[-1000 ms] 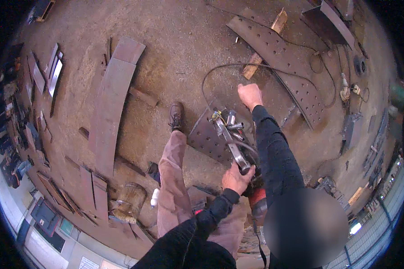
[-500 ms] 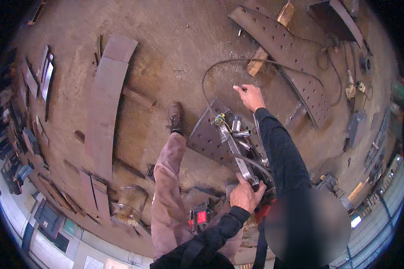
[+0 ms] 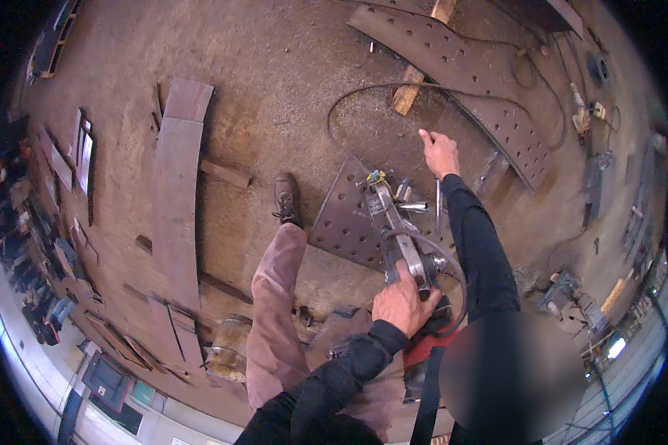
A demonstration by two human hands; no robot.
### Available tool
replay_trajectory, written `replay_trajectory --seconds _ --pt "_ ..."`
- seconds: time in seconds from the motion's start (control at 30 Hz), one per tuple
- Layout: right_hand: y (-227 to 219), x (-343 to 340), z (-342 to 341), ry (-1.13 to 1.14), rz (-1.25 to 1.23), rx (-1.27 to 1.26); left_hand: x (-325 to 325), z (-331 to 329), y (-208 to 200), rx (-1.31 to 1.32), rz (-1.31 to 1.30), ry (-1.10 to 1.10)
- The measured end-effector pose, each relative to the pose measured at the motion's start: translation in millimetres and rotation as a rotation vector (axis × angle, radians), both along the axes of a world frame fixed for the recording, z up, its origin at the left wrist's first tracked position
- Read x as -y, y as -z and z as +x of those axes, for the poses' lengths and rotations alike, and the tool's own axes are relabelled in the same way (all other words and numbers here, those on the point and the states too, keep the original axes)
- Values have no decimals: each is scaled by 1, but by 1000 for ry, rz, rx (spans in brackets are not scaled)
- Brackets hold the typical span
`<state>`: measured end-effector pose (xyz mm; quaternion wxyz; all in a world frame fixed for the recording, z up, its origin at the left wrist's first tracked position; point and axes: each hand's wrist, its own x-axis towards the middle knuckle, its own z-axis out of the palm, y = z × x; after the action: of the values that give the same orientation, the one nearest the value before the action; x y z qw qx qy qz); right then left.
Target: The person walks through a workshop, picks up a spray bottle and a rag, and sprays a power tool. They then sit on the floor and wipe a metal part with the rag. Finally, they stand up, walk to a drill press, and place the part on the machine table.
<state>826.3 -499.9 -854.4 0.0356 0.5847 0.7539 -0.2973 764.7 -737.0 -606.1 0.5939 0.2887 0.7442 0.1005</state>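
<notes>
A portable drilling machine point(image 3: 397, 219) with a grey metal body stands on a steel plate point(image 3: 339, 222) full of round holes. Yellow and green wires point(image 3: 376, 178) stick out at its far end. My left hand point(image 3: 401, 302) is closed round the machine's near end, where a dark part shows by the thumb and a red part point(image 3: 423, 348) lies below. Farther out, my right hand point(image 3: 441, 154) is curled into a fist with the thumb up, at the top end of a thin metal rod point(image 3: 438, 204) beside the machine. My right forearm hides some of that side.
A long drilled plate point(image 3: 453, 74) rests on wooden blocks point(image 3: 408, 93) at the far right. Black cable point(image 3: 349, 90) loops across the floor to the machine. Long steel strips point(image 3: 177, 170) lie at left, near my boot point(image 3: 286, 196). A metal drum-like piece point(image 3: 230, 348) stands lower left.
My right hand has moved right and slightly farther out, with the rod alongside it. My left hand stays on the machine's near end. The view has shifted a little.
</notes>
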Motion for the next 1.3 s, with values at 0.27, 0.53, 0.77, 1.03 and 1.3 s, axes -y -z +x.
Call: replay_trajectory --seconds 0.27,0.53,0.77,1.03,1.3 --pt "-32 34 95 -494 150 -33 -12 -15 6 -23 73 405" --pt "-34 86 196 -306 134 82 -36 6 8 -101 193 841" --pt "-36 172 253 32 146 158 -51 35 -6 -92 238 1181" --pt "-51 278 265 373 120 246 -56 61 -7 -85 342 1580" --pt "-48 374 248 690 123 285 -45 99 -14 -101 323 1932"
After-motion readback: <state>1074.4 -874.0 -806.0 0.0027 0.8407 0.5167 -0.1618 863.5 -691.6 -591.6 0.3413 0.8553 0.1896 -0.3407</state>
